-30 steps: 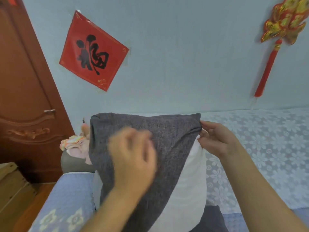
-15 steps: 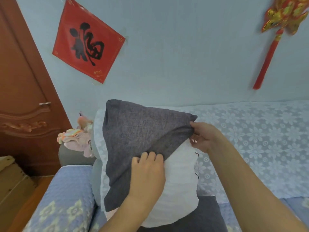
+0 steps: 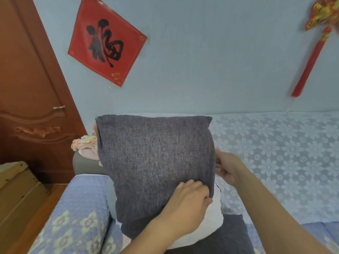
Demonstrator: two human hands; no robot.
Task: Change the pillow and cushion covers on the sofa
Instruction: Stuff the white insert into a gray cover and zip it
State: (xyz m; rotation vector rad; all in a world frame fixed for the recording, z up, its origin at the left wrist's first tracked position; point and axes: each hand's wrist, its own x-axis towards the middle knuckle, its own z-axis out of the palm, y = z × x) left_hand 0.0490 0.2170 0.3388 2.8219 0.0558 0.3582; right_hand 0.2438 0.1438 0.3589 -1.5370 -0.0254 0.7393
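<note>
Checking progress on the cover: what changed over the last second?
The grey cover came further down over the white pillow. The left hand dropped to grip its lower edge; the right hand slid from the top corner down the side. Sofa unchanged.

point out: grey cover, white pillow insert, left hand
grey cover (image 3: 152,162): head view, middle of its front face.
white pillow insert (image 3: 211,219): head view, bare lower corner below the cover.
left hand (image 3: 187,204): head view, back of the hand.
</note>
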